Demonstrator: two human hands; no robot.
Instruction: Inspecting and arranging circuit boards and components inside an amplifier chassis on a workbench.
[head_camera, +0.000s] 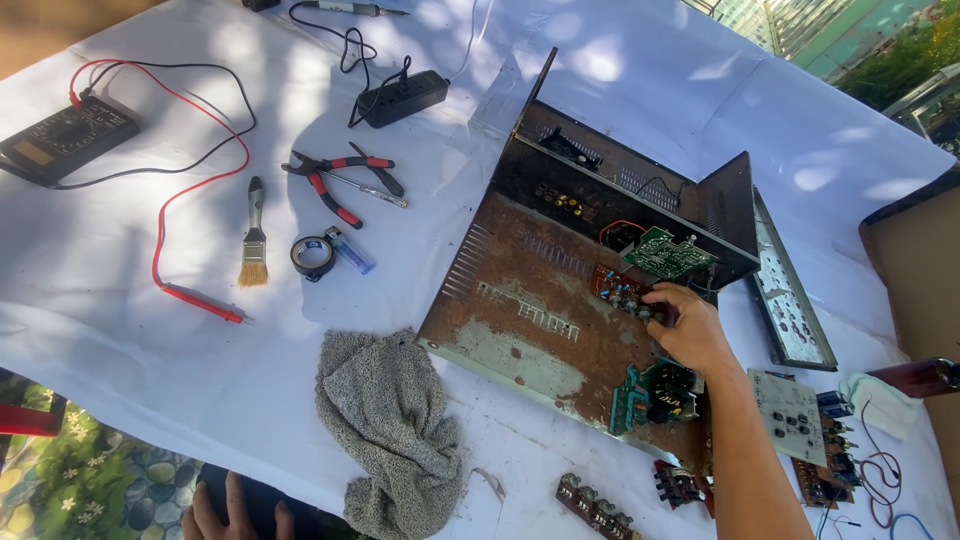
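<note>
An open, rusty metal chassis (520, 300) lies on a table under a white cloth (120, 330). My right hand (688, 335) reaches into it from the lower right. Its fingertips pinch the edge of a small red circuit board (615, 287) with dark knobs. Just above that, a green circuit board (668, 252) leans against the chassis wall. Another green board (655, 392) with a black part sits below my wrist. My left hand (235, 512) shows only at the bottom edge, fingers spread on something dark, holding nothing.
Left of the chassis are a multimeter (65, 135) with a red probe (205, 303), a paintbrush (254, 240), red-handled pliers (335, 185), a tape roll (313, 256), a lighter (352, 252) and a black power strip (402, 98). A grey towel (390, 430) lies in front. A detached front panel (790, 290) and loose boards (790, 415) sit on the right.
</note>
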